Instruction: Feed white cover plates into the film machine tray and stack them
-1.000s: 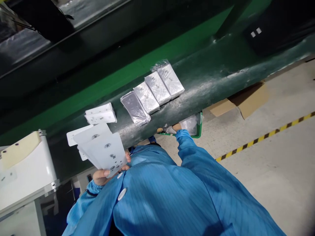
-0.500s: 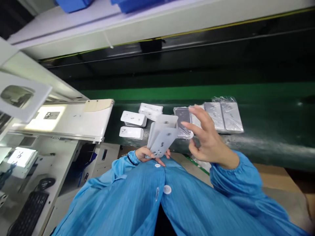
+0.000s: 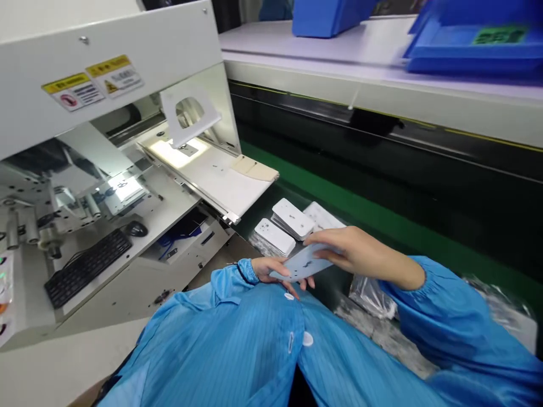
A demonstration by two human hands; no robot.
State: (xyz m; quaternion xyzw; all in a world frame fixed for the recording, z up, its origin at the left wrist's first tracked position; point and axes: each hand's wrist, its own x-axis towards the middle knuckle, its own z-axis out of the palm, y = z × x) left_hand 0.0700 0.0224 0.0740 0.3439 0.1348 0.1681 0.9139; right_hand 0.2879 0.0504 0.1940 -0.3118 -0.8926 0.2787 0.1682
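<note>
My left hand [image 3: 271, 270] grips a small stack of thin white plates [image 3: 303, 264] close to my chest, fingers curled under it. My right hand [image 3: 352, 252] lies on top of the same stack, fingers closed on its far end. Just beyond the hands, small piles of white plates [image 3: 275, 234] lie on the dark green belt [image 3: 339, 203]. Plastic-wrapped packs [image 3: 373, 297] rest on the belt under my right forearm. Both arms wear blue sleeves.
A white machine [image 3: 106, 68] stands at the left, with a lit feed tray [image 3: 212, 175], a keyboard [image 3: 87, 265] and a mouse [image 3: 136, 228] below. Blue bins [image 3: 475, 39] sit on the white shelf behind the belt.
My right hand, raised and open half a second ago, has come down onto the plate stack held by my left hand. The view has swung left toward the machine.
</note>
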